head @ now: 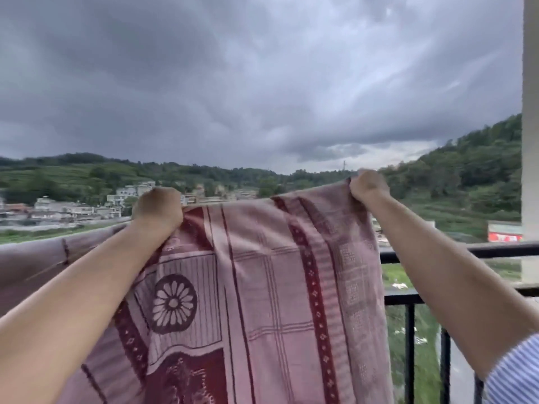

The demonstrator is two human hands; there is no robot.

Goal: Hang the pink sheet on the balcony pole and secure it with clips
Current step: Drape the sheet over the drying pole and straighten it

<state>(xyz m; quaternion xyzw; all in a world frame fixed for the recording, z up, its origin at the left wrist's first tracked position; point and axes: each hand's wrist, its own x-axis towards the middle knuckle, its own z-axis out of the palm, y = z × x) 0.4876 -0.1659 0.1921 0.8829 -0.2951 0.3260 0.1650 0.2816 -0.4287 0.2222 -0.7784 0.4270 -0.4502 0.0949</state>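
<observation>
The soft, limp pink woven sheet with maroon patterning [262, 287] is held up above the black metal balcony railing [455, 252], its top edge gripped by the left hand [157, 211] and right hand [369, 186] (fists clenched); holding near the corners is judged best.

Heavy grey storm clouds [233, 83] filled the sky above wooded green hills [466, 170]. Pale village houses [78, 209] clustered at left. A black metal balcony railing [455, 250] met a cream pillar [530, 126] at right.
</observation>
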